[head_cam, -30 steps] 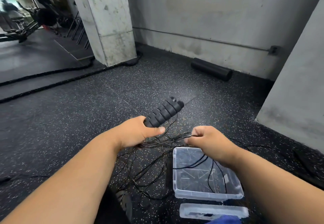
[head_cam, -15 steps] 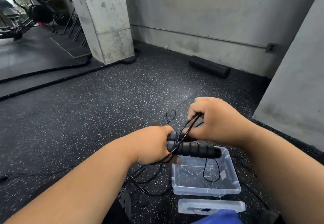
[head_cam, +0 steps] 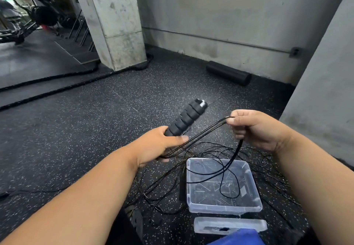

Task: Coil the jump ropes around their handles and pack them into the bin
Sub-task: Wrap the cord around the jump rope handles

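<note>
1. Left hand: my grip is clenched round the lower end of the black ribbed handles, which point up and away from me; a silver cap shows at the far tip.
2. Right hand: fingers pinch a doubled bend of the thin black rope, held up to the right of the left grip and level with it.
3. Rope run: two strands stretch taut from under my left thumb to the right pinch; one tail drops from the right hand into the bin below.
4. Bin: clear plastic, on the floor below and between both hands, holding only a loose loop of rope. No coiled rope is packed yet, as far as I can see.
5. Loose rope: a tangle on the floor under the left hand and round the bin.
6. Lid: clear, lying just nearer me than the bin.
7. Step in hand, as I judge it: wrapping. Keep the strands taut, lay each turn snug beside the last along the handles, and feed slack slowly so the floor tangle does not knot.
</note>
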### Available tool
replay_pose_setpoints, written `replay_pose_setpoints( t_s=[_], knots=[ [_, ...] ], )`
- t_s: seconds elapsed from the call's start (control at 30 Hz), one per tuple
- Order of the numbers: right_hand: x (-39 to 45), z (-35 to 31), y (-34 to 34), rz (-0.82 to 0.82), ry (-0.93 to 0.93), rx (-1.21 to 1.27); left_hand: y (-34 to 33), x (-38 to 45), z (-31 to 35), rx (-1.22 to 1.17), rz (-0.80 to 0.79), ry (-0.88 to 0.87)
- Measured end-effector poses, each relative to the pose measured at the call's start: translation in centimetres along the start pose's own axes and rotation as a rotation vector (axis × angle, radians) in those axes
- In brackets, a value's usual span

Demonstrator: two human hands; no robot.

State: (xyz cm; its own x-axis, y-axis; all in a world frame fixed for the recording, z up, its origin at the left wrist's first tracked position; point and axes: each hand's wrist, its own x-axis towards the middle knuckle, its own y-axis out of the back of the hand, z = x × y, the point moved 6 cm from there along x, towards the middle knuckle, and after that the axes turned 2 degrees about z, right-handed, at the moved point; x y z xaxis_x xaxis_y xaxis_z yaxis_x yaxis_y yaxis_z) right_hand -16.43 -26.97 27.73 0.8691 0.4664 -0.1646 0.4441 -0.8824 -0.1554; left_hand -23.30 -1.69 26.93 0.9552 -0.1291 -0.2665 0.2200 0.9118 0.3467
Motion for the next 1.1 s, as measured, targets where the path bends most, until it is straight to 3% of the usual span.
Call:
replay_pose_setpoints(
  t_s=[0.17,0.3,0.47,0.57,0.63,0.7,0.83,1.0,1.1],
  knots=[
    [0.2,1.4,2.3,0.037,-0.072,0.154,-0.8,-0.9,0.4,-0.498,-0.122,0.040],
    [0.5,3.8,2.7,0.115,-0.169,-0.130,-0.5,-1.5,0.7,-0.515,-0.135,0.065],
    [0.7,6.1,-0.3,0.045,-0.206,-0.341,-1.4,-1.0,0.2,-0.567,-0.078,0.102],
    [0.0,5.9,-3.8,-0.148,-0.206,-0.492,-2.3,-0.6,0.0,-0.553,-0.020,0.090],
    [-1.0,6.1,-7.0,-0.405,-0.232,-0.415,-2.8,-0.3,0.0,-0.522,0.010,0.067],
    [-1.7,6.4,-9.5,-0.558,-0.233,-0.337,-3.3,-0.1,0.1,-0.490,0.022,0.045],
    [-1.2,8.1,-10.1,-0.401,-0.229,-0.369,-3.6,-0.1,0.1,-0.469,-0.037,0.049],
    [-0.4,6.6,-8.1,-0.227,-0.079,-0.747,-3.2,-0.3,-0.3,-0.376,-0.129,0.094],
    [-0.4,4.7,-7.0,-0.118,0.001,-0.859,-2.5,0.1,-1.0,-0.151,-0.065,0.057]
  ],
)
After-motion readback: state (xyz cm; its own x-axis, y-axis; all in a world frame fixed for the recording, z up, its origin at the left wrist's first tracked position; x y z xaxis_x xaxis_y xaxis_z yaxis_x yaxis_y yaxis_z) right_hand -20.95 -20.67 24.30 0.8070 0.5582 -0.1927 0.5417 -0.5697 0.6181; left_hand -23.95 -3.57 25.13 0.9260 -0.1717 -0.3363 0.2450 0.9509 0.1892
